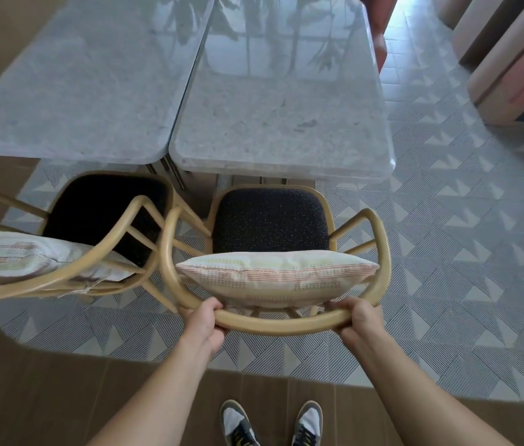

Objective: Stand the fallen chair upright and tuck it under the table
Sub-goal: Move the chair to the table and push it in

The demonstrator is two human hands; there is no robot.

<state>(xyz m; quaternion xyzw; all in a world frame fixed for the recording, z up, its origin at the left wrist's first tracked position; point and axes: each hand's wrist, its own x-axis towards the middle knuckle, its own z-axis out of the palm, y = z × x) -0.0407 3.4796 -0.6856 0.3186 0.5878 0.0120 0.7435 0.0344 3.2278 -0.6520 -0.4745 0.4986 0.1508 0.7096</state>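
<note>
A wooden chair point(281, 325) with a curved tan back rail and a dark speckled seat stands upright in front of me, facing the right-hand marble table point(283, 136). A striped cushion point(273, 275) leans against its backrest. My left hand point(204, 323) grips the left part of the back rail and my right hand point(359, 320) grips the right part. The front edge of the seat sits just at the table's near edge.
A second matching chair point(93, 252) with its own cushion stands close on the left, its arm nearly touching the held chair. A second marble table point(77, 91) adjoins on the left. Pink upholstered seating point(511, 66) sits at far right. My shoes point(273, 423) are on wooden flooring.
</note>
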